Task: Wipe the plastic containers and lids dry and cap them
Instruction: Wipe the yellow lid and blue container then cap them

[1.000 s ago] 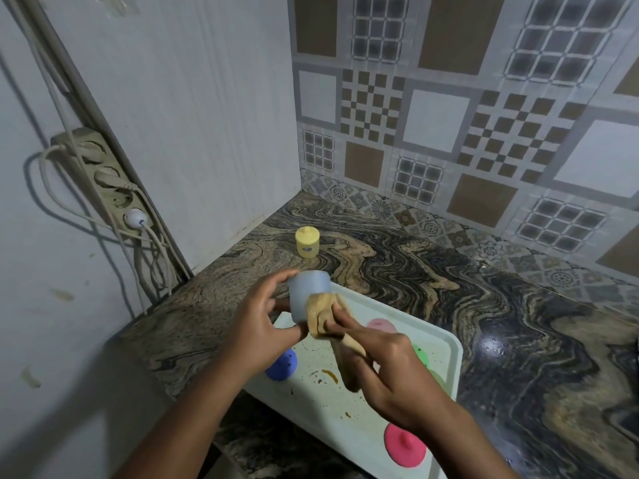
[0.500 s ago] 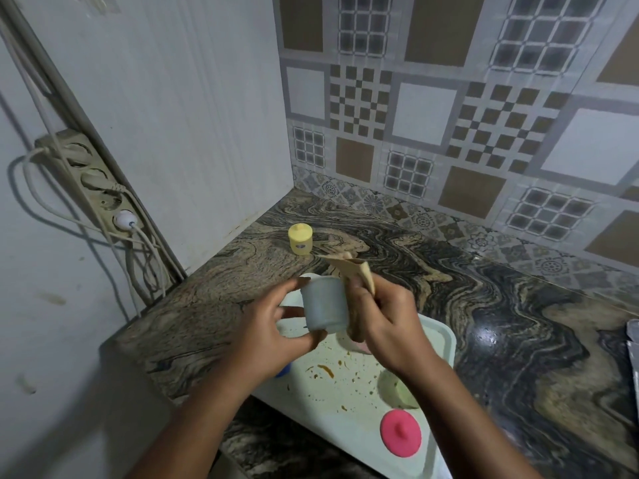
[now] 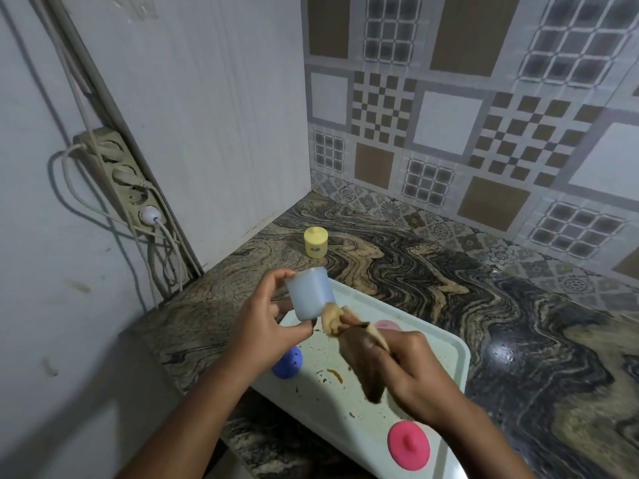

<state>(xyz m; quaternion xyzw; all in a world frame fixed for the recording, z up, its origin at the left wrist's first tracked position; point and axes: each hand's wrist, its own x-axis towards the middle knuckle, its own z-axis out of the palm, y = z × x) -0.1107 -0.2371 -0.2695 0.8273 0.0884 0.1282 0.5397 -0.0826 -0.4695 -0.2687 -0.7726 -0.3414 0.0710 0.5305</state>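
Your left hand (image 3: 266,326) gripped a pale blue container (image 3: 309,293) above the far corner of the tray (image 3: 446,344), fingers and thumb curled round its wall; its inside did not show. Your right hand (image 3: 397,371) was clamped on a tan cloth (image 3: 337,319), whose bunched end touched the container's lower edge. The white tray lay on the desk (image 3: 484,288) and held a blue lid (image 3: 287,363) just under your left hand, a pink lid (image 3: 408,444) at its near edge and another pink piece (image 3: 387,324), mostly hidden behind the cloth, plus brown smears on its floor. A yellow container (image 3: 315,242) stood capped on the desk near the wall corner, well apart from the tray; it carried a small dark label, too small to read
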